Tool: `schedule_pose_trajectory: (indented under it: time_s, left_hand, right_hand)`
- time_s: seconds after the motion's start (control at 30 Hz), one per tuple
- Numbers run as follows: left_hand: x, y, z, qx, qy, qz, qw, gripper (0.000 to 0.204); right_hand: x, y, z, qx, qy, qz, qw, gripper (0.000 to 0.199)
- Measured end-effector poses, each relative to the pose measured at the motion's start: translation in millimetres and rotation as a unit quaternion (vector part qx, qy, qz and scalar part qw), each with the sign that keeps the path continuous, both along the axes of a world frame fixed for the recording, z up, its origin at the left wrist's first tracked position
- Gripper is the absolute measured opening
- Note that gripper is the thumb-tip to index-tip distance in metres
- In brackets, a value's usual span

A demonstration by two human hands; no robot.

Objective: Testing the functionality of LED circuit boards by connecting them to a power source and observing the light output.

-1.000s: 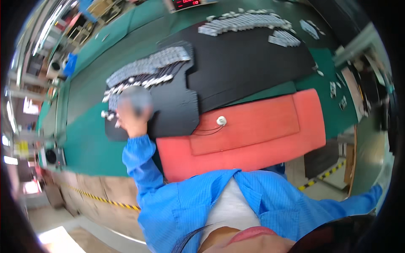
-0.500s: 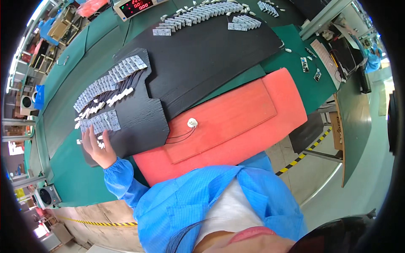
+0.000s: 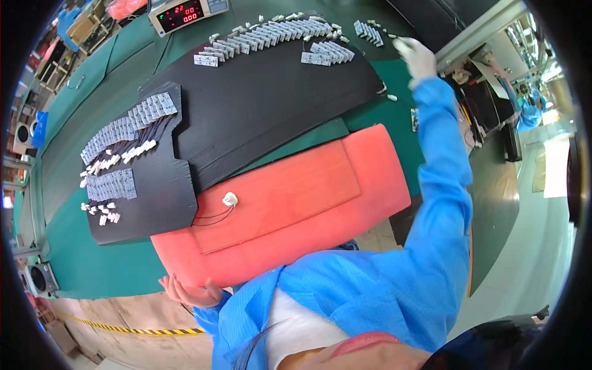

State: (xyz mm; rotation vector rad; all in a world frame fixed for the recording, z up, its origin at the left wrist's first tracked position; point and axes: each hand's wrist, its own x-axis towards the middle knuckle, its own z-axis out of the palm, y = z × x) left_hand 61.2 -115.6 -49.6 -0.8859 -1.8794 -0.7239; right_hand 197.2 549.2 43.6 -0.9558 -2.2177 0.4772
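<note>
My left hand (image 3: 192, 292) is bare and held palm up at the near-left edge of the red padded mat (image 3: 277, 246). Its fingers are apart and nothing lies in them. My right hand (image 3: 417, 60), in a white glove, is stretched out to the far right, beside a small group of circuit boards (image 3: 369, 33) with white connectors. Its fingertips are bunched and blurred, so I cannot tell whether they grip anything. A round white socket (image 3: 230, 199) with two dark wires rests on the red mat, apart from both hands.
Rows of boards (image 3: 129, 129) with dark leads and white plugs cover the left black foam panel (image 3: 154, 213). More boards (image 3: 265, 36) line the far edge of the large black panel (image 3: 259, 105). A meter with red digits (image 3: 185, 15) stands behind. A metal post (image 3: 478, 34) rises at right.
My left hand has left the boards on the left panel and come back to the red mat's near edge. My right arm has come into view, reaching far right. The whole view has shifted.
</note>
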Motion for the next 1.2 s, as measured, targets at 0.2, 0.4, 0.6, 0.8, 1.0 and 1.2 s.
schedule_pose_trajectory:
  time_s: [0.2,0.4,0.6,0.8,1.0,1.2]
  left_hand:
    - [16.4,8.5,-1.2,-0.027,-0.098,0.112,0.988,0.057]
    - [19.8,8.6,4.3,-0.07,-0.199,0.115,0.971,0.054]
    - [16.4,7.3,5.1,-0.072,-0.209,0.095,0.971,0.052]
    - [12.4,4.8,17.2,-0.12,-0.223,0.026,0.967,0.041]
    - [-17.6,27.4,97.2,-0.145,-0.194,-0.206,0.948,0.033]
    - [-51.6,115.9,129.3,-0.135,-0.249,-0.306,0.909,0.037]
  right_hand:
    - [-125.2,35.6,-32.7,-0.071,-0.166,-0.238,0.954,0.072]
    - [-151.7,76.0,-67.3,-0.012,-0.321,-0.235,0.917,0.065]
    - [-113.3,50.3,-19.9,-0.068,-0.169,-0.195,0.964,0.061]
    - [-39.1,-80.6,58.6,-0.466,0.171,0.246,0.833,0.05]
    - [-36.2,-202.8,74.0,-0.555,0.094,0.426,0.708,0.072]
    - [-63.9,-287.2,35.3,-0.563,0.03,0.545,0.621,0.083]
